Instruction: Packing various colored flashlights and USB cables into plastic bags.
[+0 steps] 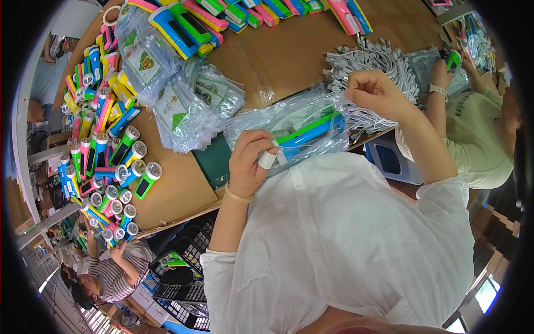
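A flashlight (314,132) with a green and blue body lies inside a clear plastic bag (253,123) just in front of me. My left hand (248,162) is closed at the left end of it, where a white part (267,160) shows between the fingers. Whether that part is the flashlight's head or something separate, I cannot tell. At the other end of the bag, my right hand (379,96) is raised, its thumb and forefinger pinched on the clear plastic edge. Wrinkled film hides some of the flashlight's outline.
Many colourful flashlights (105,150) are heaped at the left, with more (245,14) along the far side. Printed clear bags (181,106) lie beside them. White cables (384,72) are piled by my right hand. Co-workers sit at right (467,122) and lower left (119,273), near black crates (181,298).
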`<control>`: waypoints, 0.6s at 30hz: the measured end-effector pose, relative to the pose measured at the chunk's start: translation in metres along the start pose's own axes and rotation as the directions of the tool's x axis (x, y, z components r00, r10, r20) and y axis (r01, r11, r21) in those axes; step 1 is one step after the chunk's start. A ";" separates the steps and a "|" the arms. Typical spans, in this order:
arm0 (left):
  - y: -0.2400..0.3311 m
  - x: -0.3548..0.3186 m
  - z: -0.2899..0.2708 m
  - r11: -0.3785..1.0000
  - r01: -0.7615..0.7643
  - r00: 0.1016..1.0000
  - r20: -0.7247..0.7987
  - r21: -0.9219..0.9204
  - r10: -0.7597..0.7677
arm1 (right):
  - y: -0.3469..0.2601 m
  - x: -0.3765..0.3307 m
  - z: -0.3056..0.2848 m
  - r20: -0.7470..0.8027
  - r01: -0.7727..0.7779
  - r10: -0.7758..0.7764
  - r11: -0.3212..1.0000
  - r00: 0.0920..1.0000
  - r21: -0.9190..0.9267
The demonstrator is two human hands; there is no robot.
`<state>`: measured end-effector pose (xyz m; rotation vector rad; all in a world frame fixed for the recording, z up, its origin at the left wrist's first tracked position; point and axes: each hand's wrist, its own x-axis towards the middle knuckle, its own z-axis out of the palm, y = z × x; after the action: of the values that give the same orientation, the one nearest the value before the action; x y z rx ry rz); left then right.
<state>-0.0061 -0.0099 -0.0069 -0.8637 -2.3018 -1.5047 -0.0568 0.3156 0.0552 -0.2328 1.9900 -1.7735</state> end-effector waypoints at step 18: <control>0.045 0.004 -0.003 0.945 0.320 0.937 -0.164 0.060 -0.307 | -0.026 0.054 0.080 0.455 0.180 -0.027 0.938 0.890 -0.298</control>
<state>0.0172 0.0016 0.0302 -0.3533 -2.4527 -1.5172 -0.0733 0.2179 0.0636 -0.7978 1.9402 -1.2748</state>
